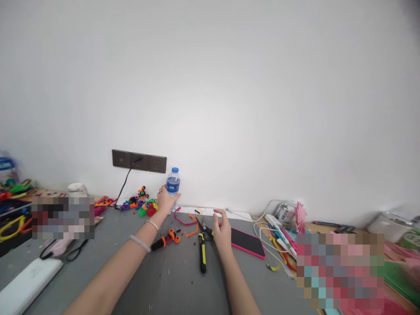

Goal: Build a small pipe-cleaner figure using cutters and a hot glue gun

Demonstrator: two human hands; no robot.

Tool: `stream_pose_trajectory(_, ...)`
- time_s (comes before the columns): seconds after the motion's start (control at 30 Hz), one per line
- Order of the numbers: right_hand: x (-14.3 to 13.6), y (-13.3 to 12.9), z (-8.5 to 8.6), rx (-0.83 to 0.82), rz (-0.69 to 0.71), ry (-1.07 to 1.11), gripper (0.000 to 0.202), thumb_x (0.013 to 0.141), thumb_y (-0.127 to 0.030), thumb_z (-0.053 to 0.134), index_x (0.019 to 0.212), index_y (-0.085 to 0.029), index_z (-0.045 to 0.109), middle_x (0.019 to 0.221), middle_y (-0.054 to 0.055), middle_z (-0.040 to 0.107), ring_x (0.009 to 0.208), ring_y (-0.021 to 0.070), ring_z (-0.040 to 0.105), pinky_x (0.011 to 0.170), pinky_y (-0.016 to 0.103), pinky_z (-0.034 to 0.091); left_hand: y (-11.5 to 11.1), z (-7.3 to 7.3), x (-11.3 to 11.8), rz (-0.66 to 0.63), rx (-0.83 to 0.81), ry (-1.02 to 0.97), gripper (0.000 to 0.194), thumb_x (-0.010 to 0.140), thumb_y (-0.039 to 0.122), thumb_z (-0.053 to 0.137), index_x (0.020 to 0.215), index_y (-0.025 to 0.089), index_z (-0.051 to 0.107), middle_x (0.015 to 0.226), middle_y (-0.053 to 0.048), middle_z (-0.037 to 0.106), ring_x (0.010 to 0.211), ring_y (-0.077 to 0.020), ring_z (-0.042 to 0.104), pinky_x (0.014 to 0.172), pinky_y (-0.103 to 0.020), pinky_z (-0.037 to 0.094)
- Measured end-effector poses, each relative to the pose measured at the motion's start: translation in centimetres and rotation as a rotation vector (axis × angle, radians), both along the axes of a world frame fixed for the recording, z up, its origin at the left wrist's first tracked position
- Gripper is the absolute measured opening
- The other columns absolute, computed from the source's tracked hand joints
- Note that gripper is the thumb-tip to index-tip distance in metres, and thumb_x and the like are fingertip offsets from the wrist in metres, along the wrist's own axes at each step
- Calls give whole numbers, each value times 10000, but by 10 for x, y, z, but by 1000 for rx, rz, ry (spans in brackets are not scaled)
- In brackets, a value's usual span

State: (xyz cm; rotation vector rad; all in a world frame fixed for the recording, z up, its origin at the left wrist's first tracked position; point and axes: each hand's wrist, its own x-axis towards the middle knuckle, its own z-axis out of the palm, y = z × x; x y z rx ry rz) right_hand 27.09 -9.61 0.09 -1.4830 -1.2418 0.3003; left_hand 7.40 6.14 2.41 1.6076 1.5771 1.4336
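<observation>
One bottle (173,184) gripped by left hand (165,201), right hand (222,228) seemingly open, partly hiding pliers (202,254), phone (248,243) alongside

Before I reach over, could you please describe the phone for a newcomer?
Over the grey table, find the right hand. Just right of it lies the phone, dark screen up, its pink rim setting it apart from the yellow-handled tool.

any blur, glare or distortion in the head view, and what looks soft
Head view: wall brightest mid-frame, dimmer toward the upper right corner; wide lens seems to bow the wall line; far-left bottle soft, held bottle clearer; blocky pixelation masks one patch on each side
</observation>
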Motion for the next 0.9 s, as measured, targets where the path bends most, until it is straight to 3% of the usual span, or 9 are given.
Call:
stream_pose_trajectory(0.23,-3,-1,1,10,20,21,361,895,-446,343,1071,-165,486,508,-114,180,422,132,247,471,249,209,3,2,-8,-94,45,-99,448,603,276,789,953,185,524,933,-93,694,940,-288,665,810,-389,497)
stream_pose_trajectory(0.43,-4,1,-3,42,55,25,323,896,-417,372,1083,-172,471,525,-113,186,445,123,237,477,244,201,-26,37,-28,-140,214,-235,528,653,360,748,1083,170,506,1064,-113,668,1001,-252,645,880,-371,490)
stream_pose_trajectory(0.57,-7,0,4,69,71,35,329,905,-432,376,1083,-175,478,535,-107,196,457,120,243,480,242,202,-60,60,-49,-189,271,-334,497,650,403,756,1030,163,543,1003,-105,683,929,-249,665,871,-402,502)
stream_pose_trajectory(0.67,-14,-4,16,107,91,62,359,926,-476,354,1074,-179,494,540,-100,203,459,121,238,478,242,196,-91,67,-64,-240,234,-420,541,640,423,763,1060,176,528,966,-93,690,878,-255,678,827,-417,526)
stream_pose_trajectory(0.73,-24,-9,30,122,151,72,382,938,-501,331,1016,-180,523,544,-89,232,470,124,256,484,245,210,-113,66,-72,-260,142,-363,586,602,427,779,1071,177,532,931,-89,698,860,-275,681,805,-430,538)
stream_pose_trajectory(0.83,-45,-24,57,110,371,48,480,961,-524,234,849,-182,552,553,-55,305,509,134,321,522,253,269,-145,57,-79,-368,-4,-215,762,536,433,809,1190,200,494,1053,-118,695,955,-328,663,822,-454,544)
stream_pose_trajectory(0.9,-60,-38,79,72,511,9,529,959,-553,170,876,-189,545,557,-51,312,509,138,325,514,250,267,-166,45,-81,-448,-28,-103,834,529,422,807,1263,251,451,1183,-120,658,1073,-346,617,885,-463,527)
